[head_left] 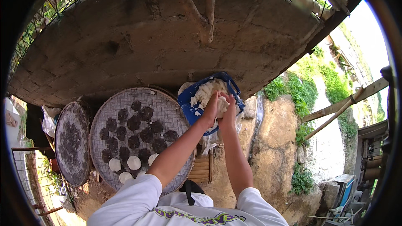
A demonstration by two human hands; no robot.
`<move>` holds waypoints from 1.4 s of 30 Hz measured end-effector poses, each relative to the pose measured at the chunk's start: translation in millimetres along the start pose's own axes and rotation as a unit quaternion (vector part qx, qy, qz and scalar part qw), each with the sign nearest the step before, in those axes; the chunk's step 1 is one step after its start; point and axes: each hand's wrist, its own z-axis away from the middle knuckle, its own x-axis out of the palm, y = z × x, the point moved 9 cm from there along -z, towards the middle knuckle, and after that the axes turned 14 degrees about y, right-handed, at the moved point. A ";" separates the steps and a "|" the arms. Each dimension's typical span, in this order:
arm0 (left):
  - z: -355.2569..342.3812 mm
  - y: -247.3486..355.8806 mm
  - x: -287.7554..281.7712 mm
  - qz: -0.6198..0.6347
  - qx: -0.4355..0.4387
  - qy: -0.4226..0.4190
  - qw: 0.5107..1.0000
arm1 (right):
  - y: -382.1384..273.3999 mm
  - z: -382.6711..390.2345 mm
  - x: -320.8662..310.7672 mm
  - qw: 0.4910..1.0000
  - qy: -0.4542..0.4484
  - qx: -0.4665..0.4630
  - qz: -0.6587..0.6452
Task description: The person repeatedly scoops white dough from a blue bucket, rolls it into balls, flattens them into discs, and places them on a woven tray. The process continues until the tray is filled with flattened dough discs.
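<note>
Both my hands are over a blue plastic tub [184, 99] heaped with crumbly white mash [202, 93]. My left hand [212, 108] and my right hand [229, 109] press together around a white lump [222, 105] of the same stuff, which shows between the fingers. To the left lies a large round woven tray [109, 119] marked with dark round damp patches. On its near part sit several flattened white balls [134, 163], one of them partly hidden by my left forearm.
A second round woven tray [67, 146] leans at far left. Behind the tub rises a block wall [138, 54] with a forked stick [203, 21] on it. Clear plastic [211, 142] hangs under the tub. Rocky ground [274, 134] and wooden poles [347, 106] lie to the right.
</note>
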 end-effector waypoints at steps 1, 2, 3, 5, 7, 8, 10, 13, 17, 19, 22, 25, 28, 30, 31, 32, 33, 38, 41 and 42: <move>6.5 10.3 -4.7 -0.116 0.070 0.040 0.990 | 8.6 9.4 6.0 0.994 -0.015 0.086 -0.063; 12.4 19.3 -15.9 -0.055 0.073 0.078 0.993 | 14.2 20.4 16.8 0.979 -0.036 0.157 -0.125; 20.0 25.9 -25.5 -0.002 0.068 0.100 0.993 | 11.7 33.5 17.4 0.988 -0.036 0.124 -0.081; 39.4 25.7 -36.3 0.154 -0.053 0.043 0.986 | -6.2 79.4 20.6 0.994 -0.077 -0.077 0.031; 71.0 38.4 -48.0 0.218 -0.158 -0.082 0.960 | -21.5 116.7 29.6 0.964 -0.118 -0.213 0.106; 89.5 44.8 -51.6 0.243 -0.214 -0.138 0.936 | -27.1 129.5 33.5 0.952 -0.122 -0.250 0.123; 104.4 48.5 -77.6 0.232 -0.235 -0.038 0.943 | -12.3 144.0 40.4 0.981 -0.150 -0.116 0.048; 129.5 69.4 -131.3 0.206 -0.122 0.175 0.955 | 33.4 172.8 59.8 0.946 -0.113 0.254 -0.167; 183.8 120.0 -172.4 0.156 0.038 0.076 0.984 | 31.1 251.3 62.9 0.973 -0.137 0.110 -0.147; 206.1 127.2 -180.8 0.246 -0.064 -0.039 0.967 | 8.7 279.9 65.1 0.985 -0.156 -0.074 -0.028; 216.0 135.2 -201.2 0.244 -0.129 0.013 0.961 | 6.2 301.4 85.5 0.979 -0.196 -0.051 -0.025; 223.6 153.9 -240.1 0.273 -0.052 0.179 0.944 | 35.7 324.7 101.3 0.957 -0.167 0.182 -0.150; 258.4 199.8 -270.7 0.111 0.166 0.117 0.973 | 49.6 379.6 101.1 0.950 -0.167 0.180 -0.195; 276.5 202.9 -280.3 0.188 0.142 0.034 0.971 | 51.3 407.1 97.8 0.973 -0.179 0.108 -0.094; 279.8 194.5 -280.5 0.250 0.055 -0.013 0.966 | 33.9 413.9 102.9 0.978 -0.205 -0.036 -0.007; 281.3 182.1 -279.3 0.325 -0.049 -0.023 0.944 | 29.2 420.8 110.3 0.970 -0.236 -0.039 -0.053; 279.6 177.9 -286.6 0.240 -0.053 0.017 0.969 | 29.2 422.7 116.2 0.965 -0.249 -0.010 -0.086; 292.0 216.5 -318.9 0.160 0.150 0.131 0.967 | 55.1 444.3 123.5 0.928 -0.179 0.198 -0.260; 312.2 218.2 -319.0 0.217 0.066 0.014 0.974 | 46.8 477.4 111.2 0.963 -0.183 0.070 -0.183; 316.9 208.3 -315.2 0.258 -0.028 -0.013 0.966 | 44.5 483.4 112.1 0.971 -0.187 0.050 -0.143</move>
